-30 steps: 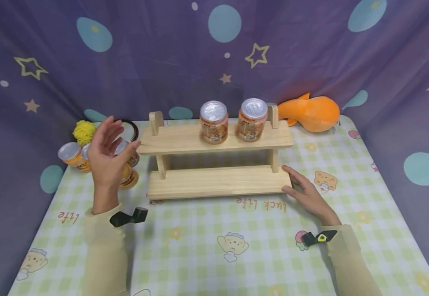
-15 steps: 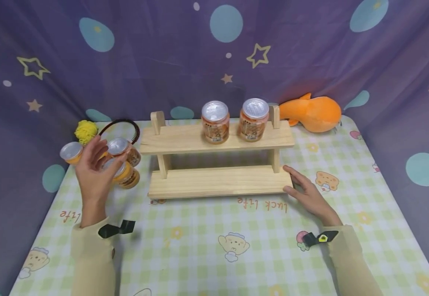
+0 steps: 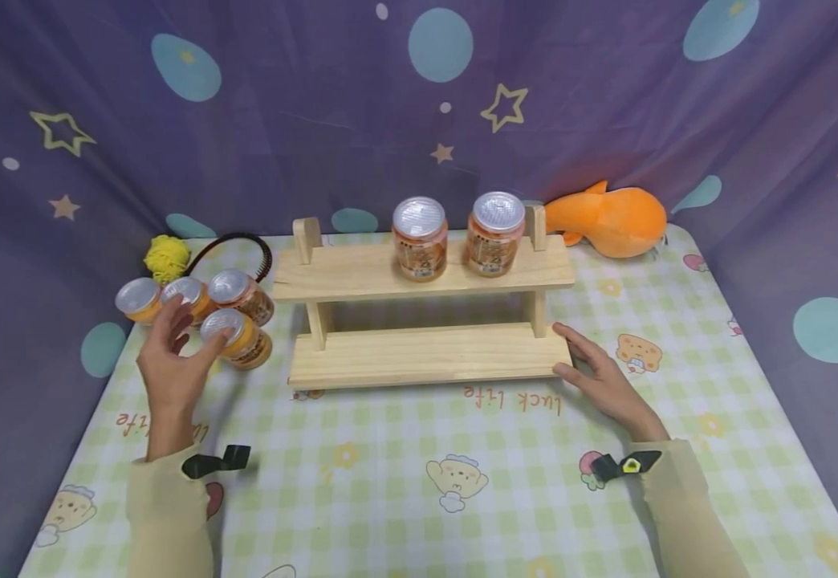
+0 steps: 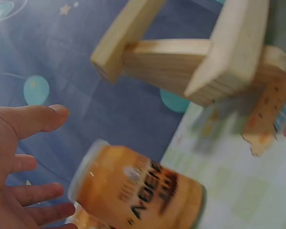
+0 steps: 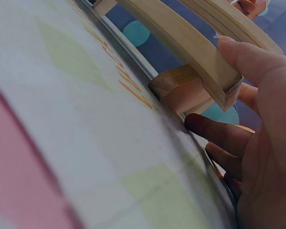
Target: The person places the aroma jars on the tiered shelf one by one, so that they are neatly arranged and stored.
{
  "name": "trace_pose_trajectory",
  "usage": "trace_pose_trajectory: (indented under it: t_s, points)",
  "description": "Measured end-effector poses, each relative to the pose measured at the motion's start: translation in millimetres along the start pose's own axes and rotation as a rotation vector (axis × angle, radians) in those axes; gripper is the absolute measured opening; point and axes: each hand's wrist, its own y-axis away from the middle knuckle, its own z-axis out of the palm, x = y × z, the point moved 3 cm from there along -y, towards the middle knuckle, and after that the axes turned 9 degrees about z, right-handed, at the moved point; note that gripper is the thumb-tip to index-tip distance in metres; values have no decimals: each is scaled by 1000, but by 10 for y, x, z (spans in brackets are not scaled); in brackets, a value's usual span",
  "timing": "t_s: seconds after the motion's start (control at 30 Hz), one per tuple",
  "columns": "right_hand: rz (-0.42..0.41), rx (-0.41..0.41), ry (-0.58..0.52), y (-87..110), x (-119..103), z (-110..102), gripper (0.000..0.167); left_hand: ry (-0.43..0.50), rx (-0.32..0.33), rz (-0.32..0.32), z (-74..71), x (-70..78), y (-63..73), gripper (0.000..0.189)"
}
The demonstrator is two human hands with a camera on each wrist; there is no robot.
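Observation:
My left hand (image 3: pixel 172 371) hovers at the left, thumb and fingers spread, beside a jar with an orange label (image 3: pixel 249 347) and a silver lid. In the left wrist view the fingers lie near the lid of this tilted jar (image 4: pixel 133 186), with the thumb apart from it. Behind it, more jars (image 3: pixel 246 301) cluster together. At the right end of the two-tier wooden shelf (image 3: pixel 426 353), my right hand (image 3: pixel 600 384) holds the lower board, thumb at the front corner and a finger at the back. Two jars (image 3: pixel 421 249) stand upright on the top tier.
An orange plush toy (image 3: pixel 610 221) lies behind the shelf's right end. At the back left are a yellow ball of yarn-like material (image 3: pixel 168 257) and a dark headband (image 3: pixel 234 236). A purple curtain (image 3: pixel 361 120) rises behind the checked tablecloth (image 3: pixel 376 490).
My left hand has moved left and toward the front, lowering beside the near orange-labelled jar and uncovering the jars behind. My right hand stays at the shelf's end.

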Motion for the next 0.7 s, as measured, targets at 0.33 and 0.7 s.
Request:
trace_pose_trajectory:
  t_s: [0.33,0.7]
  points:
    - [23,-3,10,11,2,1,64,-46,-48,-7,102,-223,74,74]
    - [20,0,16,5,8,-6,65,-17,-80,28,228,-395,100,76]
